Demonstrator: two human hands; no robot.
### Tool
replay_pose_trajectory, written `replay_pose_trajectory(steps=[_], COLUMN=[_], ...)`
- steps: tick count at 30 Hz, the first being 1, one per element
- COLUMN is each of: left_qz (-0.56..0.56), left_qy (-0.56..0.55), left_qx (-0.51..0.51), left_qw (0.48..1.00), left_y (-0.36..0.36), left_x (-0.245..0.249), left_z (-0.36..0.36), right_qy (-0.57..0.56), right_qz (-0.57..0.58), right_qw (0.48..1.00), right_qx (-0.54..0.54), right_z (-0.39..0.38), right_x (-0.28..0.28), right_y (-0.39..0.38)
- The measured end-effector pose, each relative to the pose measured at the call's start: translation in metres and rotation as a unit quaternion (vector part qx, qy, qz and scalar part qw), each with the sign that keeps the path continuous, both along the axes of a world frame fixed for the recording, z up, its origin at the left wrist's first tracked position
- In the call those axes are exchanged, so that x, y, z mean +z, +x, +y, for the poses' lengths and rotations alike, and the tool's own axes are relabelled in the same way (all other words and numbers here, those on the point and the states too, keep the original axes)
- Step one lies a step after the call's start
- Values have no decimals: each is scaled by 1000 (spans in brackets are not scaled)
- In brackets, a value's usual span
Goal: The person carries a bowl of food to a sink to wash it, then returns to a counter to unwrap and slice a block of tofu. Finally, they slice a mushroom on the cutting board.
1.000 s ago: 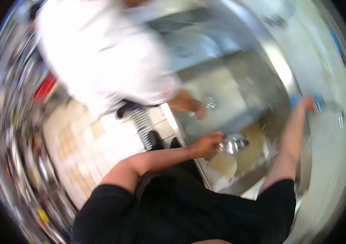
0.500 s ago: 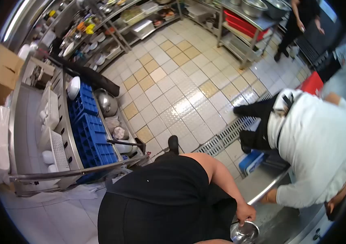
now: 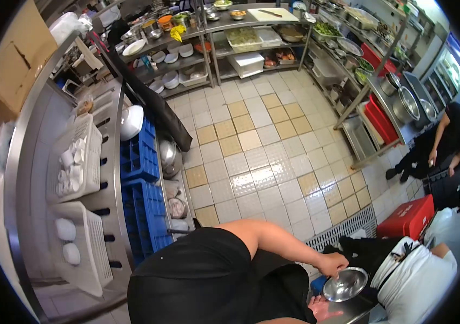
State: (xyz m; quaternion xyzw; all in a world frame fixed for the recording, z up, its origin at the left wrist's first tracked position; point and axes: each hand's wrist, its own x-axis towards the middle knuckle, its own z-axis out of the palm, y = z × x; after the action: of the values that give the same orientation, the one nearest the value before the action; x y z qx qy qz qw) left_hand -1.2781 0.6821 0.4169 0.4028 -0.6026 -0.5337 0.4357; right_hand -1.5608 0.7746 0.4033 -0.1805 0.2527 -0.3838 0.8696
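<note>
My left hand (image 3: pixel 333 264) grips the near rim of a shiny metal bowl (image 3: pixel 345 284), fingers closed on its edge. The bowl is tilted, so its hollow inside shows. Just below it, my right hand (image 3: pixel 323 309) is open, palm showing and fingers stretched out beside the bowl, apparently not holding it. Under the hands lies a metal counter surface (image 3: pixel 355 312), mostly hidden by the bowl and my arm.
A person in a white top (image 3: pixel 416 281) stands close on the right, beside a red box (image 3: pixel 405 217). Another person in black (image 3: pixel 446 135) is farther back. At left stand a metal rack (image 3: pixel 112 216), white baskets (image 3: pixel 92 254) and blue crates (image 3: pixel 142 216). A drain grate (image 3: pixel 343 229) crosses the tiled floor.
The view has swung, bringing more shelves into sight. My left hand has lifted the metal bowl from lower in the frame, and my open right hand has come into view below it.
</note>
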Motion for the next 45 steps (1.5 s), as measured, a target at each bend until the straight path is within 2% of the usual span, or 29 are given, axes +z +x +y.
replay_pose_trajectory(steps=[3,4,5,8,10,12,14,16,18,19,21,22,23,24,25,27,29,31,32,33,34,35,36,37,38,39,40,43,45], left_qz=[8,7,-11,-50,-39,-58,-124,-151,-160,-164,-203,-219,-215,-306,-343,-325,-358,-412,-386,-331,-262,-221,-179,-181,-200,-217,-217,-299,-288], left_qy=[-56,-58,-90,-121,-146,-99,-106,-63,1,26,79,99,86,107,145,244,285,379,437,461,541,563,585,591,586,579,583,557,535], left_qx=[61,64,93,105,152,198,286,355,412,456,545,585,637,656,670,716,728,706,707,731,731,747,757,753,748,743,741,695,725], left_qw=[997,996,992,986,977,973,944,921,897,874,810,775,735,681,642,567,510,433,401,379,323,277,229,228,241,254,254,342,323], left_y=[81,112,149,267,341,425,514,611,705,746,817,844,866,888,914,932,951,967,968,971,983,994,1006,1021,1031,1040,1057,1109,1155], left_x=[-19,-19,-11,6,4,-11,-35,-35,-40,-43,-70,-70,-78,-98,-136,-141,-172,-218,-209,-199,-201,-204,-209,-201,-195,-189,-187,-197,-186], left_z=[-29,-37,-41,-56,-73,-90,-101,-88,-64,-43,3,27,50,76,105,141,174,204,202,199,194,191,187,176,166,159,151,133,105], right_qy=[-56,-6,0,-7,-13,-19,-30,-65,-204,-205,-282,-287,-424,-546,-549,-412,-339,-225,-306,-331,-159,-443,-441,-535,-346,-283,-265,-238,-218], right_qz=[6,95,160,284,286,305,289,298,383,383,464,462,528,575,572,592,644,540,656,626,631,381,383,304,586,662,701,759,747], right_qw=[998,995,987,958,958,951,951,936,869,868,781,781,686,569,570,660,649,791,646,664,678,690,689,659,607,579,549,459,416], right_qx=[35,-5,-18,-20,-6,42,111,178,238,239,307,305,266,217,214,211,221,180,242,238,341,426,429,433,410,382,371,396,470], right_z=[-63,-91,-109,-168,-213,-259,-286,-327,-362,-381,-433,-455,-474,-494,-514,-548,-571,-598,-566,-590,-564,-577,-583,-588,-617,-658,-710,-850,-924], right_x=[-5,-50,-55,-36,-54,-67,-45,-63,-65,-73,-99,-111,-126,-142,-162,-206,-230,-293,-233,-325,-249,-269,-260,-239,-200,-173,-146,-69,-63], right_y=[97,97,131,285,371,471,586,682,774,811,872,898,917,934,949,961,962,937,942,902,910,880,869,857,870,869,867,864,864])
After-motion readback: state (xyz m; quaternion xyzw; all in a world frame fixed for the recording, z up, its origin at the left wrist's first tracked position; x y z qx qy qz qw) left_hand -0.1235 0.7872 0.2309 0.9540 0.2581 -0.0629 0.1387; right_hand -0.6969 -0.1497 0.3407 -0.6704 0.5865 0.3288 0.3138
